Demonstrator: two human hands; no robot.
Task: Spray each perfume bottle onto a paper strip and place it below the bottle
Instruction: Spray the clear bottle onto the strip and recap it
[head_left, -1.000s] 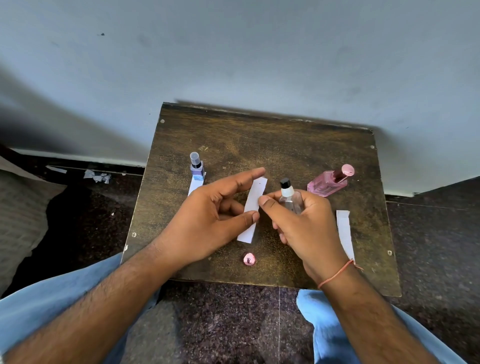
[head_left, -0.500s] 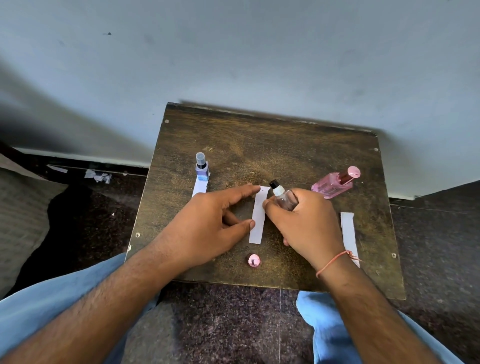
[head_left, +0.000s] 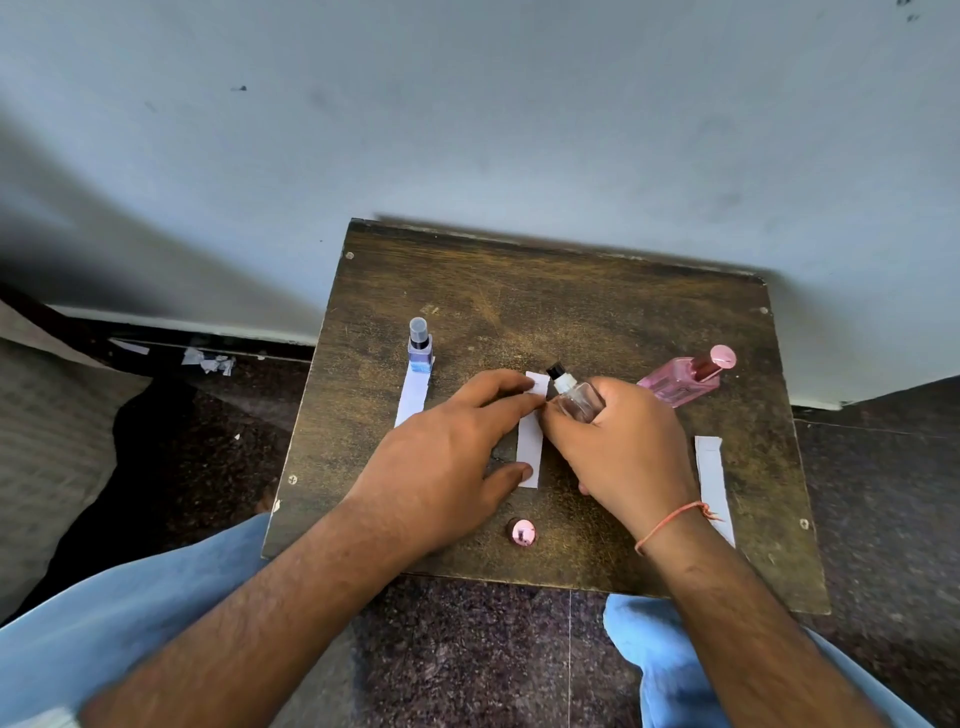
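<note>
Perfume bottles stand in a row across the dark wooden table (head_left: 597, 291). Near its centre, the right hand (head_left: 626, 452) grips a clear bottle (head_left: 576, 397) with a black spray top, tilted so the top leans toward ten o'clock. Just beside it, at its eight o'clock, a white paper strip (head_left: 531, 441) lies flat on the table. The left hand (head_left: 441, 462) holds this strip between forefinger at the far end and thumb at the near end, fingers curved over it.

At nine o'clock from the clear bottle, well apart, a small blue bottle (head_left: 420, 348) with a grey cap stands upright on the far end of a second strip (head_left: 412, 392). At two o'clock from the right hand, a pink bottle (head_left: 685, 379) with a round pink cap leans toward the table's right edge. A third strip (head_left: 712, 483) lies at five o'clock from the pink bottle, partly under the right wrist, which wears an orange thread (head_left: 670, 522). A loose pink cap (head_left: 521, 532) sits at six o'clock from the middle strip, near the table's front edge.
</note>
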